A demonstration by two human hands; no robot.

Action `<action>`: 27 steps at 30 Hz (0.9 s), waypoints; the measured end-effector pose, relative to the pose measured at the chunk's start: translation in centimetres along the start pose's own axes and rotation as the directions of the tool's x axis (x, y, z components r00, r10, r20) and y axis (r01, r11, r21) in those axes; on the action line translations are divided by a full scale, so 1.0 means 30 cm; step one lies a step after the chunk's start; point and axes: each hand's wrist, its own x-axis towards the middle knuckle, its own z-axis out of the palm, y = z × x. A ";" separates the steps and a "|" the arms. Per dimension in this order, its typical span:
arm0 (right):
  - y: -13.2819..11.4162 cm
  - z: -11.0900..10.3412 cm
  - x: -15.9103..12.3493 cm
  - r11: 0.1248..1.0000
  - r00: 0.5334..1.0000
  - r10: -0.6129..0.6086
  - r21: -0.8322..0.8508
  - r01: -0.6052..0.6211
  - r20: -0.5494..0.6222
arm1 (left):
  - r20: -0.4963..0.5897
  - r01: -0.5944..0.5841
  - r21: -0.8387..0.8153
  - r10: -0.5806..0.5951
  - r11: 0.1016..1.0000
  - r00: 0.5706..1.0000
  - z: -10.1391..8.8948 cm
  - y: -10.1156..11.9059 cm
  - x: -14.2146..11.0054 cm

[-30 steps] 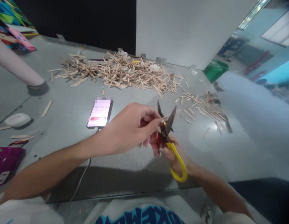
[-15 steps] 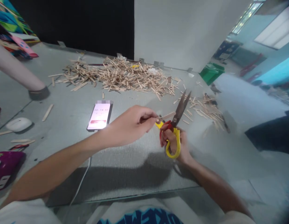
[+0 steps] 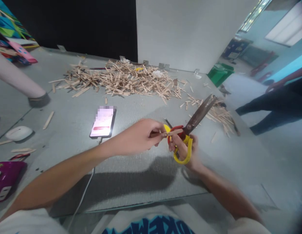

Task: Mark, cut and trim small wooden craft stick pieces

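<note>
One left hand (image 3: 141, 136), pinching one wooden strip (image 3: 175, 132), which lies across the front of one pair of scissors (image 3: 189, 126). One right hand (image 3: 183, 148), fingers curled around the scissors; two blades, slightly parted, aimed outward. On the table (image 3: 68, 133): one large heap of strips (image 3: 131, 79), uncountable; one smaller cluster (image 3: 222, 117); one lit phone (image 3: 101, 128); one white mouse (image 3: 18, 133).

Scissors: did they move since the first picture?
Yes. The scissors have moved right, farther from the phone, and now point toward the smaller stick pile.
</note>
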 end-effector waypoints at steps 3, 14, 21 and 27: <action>0.000 0.001 0.002 0.999 0.999 0.039 0.010 -0.039 0.017 | -0.028 0.020 0.041 -0.018 0.999 0.999 0.006 -0.012 0.000; 0.019 -0.003 0.011 0.989 0.994 0.112 0.094 -0.111 -0.001 | -0.138 -0.015 0.401 0.076 0.916 0.988 0.025 -0.017 0.021; 0.026 -0.005 0.021 0.998 0.999 0.037 0.050 -0.037 -0.013 | -0.094 -0.057 0.748 0.191 0.661 0.977 0.051 -0.043 0.026; 0.021 0.001 0.020 0.998 0.998 -0.052 -0.023 0.051 -0.043 | -0.164 -0.171 0.553 0.308 0.815 0.937 0.057 -0.064 0.041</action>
